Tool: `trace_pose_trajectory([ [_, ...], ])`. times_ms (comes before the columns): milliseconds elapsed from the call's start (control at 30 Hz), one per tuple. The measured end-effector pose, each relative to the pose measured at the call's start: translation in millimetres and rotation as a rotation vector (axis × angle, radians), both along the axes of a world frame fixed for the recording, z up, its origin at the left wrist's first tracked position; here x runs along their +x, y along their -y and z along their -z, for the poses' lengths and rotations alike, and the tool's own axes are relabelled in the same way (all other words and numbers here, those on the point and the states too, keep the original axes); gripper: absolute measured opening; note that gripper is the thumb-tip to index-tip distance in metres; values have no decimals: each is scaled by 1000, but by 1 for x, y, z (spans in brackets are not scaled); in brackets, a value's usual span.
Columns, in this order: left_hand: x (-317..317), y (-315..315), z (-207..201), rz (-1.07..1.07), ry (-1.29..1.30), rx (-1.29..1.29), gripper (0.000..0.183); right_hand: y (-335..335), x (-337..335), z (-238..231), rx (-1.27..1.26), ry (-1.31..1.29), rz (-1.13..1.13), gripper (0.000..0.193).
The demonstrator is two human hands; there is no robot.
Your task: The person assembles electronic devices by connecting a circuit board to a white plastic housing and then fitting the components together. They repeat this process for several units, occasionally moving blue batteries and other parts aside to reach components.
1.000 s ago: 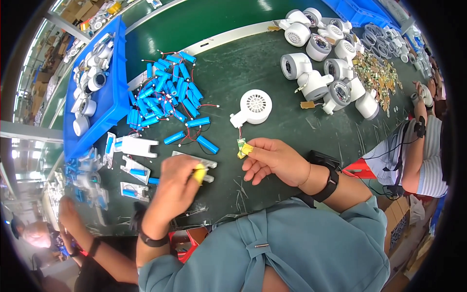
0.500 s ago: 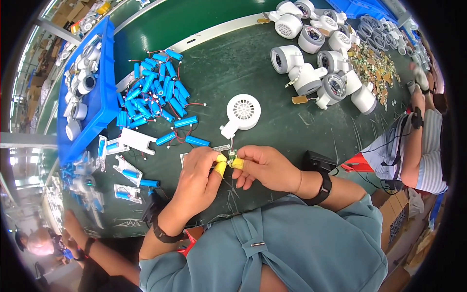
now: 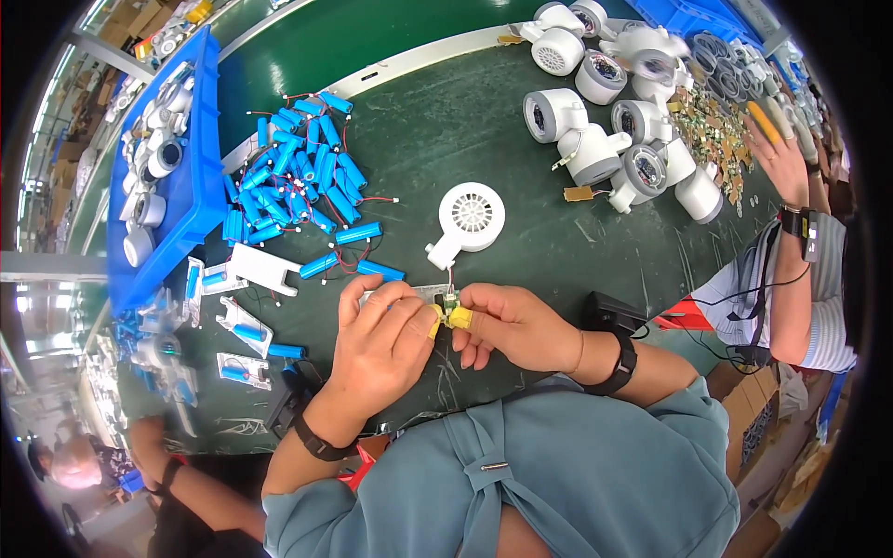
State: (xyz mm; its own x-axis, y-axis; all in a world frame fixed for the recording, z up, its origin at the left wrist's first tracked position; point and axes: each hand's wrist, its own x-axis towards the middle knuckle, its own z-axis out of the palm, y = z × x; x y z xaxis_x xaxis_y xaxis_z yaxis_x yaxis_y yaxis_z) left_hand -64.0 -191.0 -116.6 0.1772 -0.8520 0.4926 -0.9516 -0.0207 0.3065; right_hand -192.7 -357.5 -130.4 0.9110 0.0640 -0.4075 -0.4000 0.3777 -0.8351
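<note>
Fingertips (image 3: 434, 327) capped in yellow, pinched together with those of the other hand on one small circuit board (image 3: 448, 304) – held just above the green table (image 3: 484, 121), near its front edge. Left hand (image 3: 379, 346) curled, thumb and forefinger clamped on the board's left side; right hand (image 3: 510, 325) clamped on its right side, likewise yellow-capped. Two thin wires running up from the board to one white fan housing (image 3: 470, 221) lying flat just beyond the hands. One black band on each wrist.

Further out, left: a loose heap of blue batteries (image 3: 298, 181) with red and black leads – too many and too overlapped to count; three lying apart, nearer the hands. Beside them a few white holders (image 3: 259, 270), some with a battery seated. One blue tray (image 3: 191, 200) at the table's left edge, filled with white parts.

Further out, right: about eight white round housings (image 3: 595, 153) clustered at the far side, then a pile of small green boards (image 3: 707, 135). Another person's hand (image 3: 777, 153) with yellow fingertip covers over that pile. One black box (image 3: 609, 312) just beside the right wrist.
</note>
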Motion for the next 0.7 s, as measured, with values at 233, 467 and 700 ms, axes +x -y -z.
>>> trace_pose_trajectory([
  [233, -1, -3, 6, -10, 70, 36, 33, -6, -4, 5, -99, 68, 26, 16],
  [467, 4, -1, 2, 33, -94, 109, 30, -11, -6, 2, -250, 114, 64, 12],
  [700, 13, -3, -4, 81, -350, 229, 15, -14, -6, -1, -368, 137, 11, 15],
])
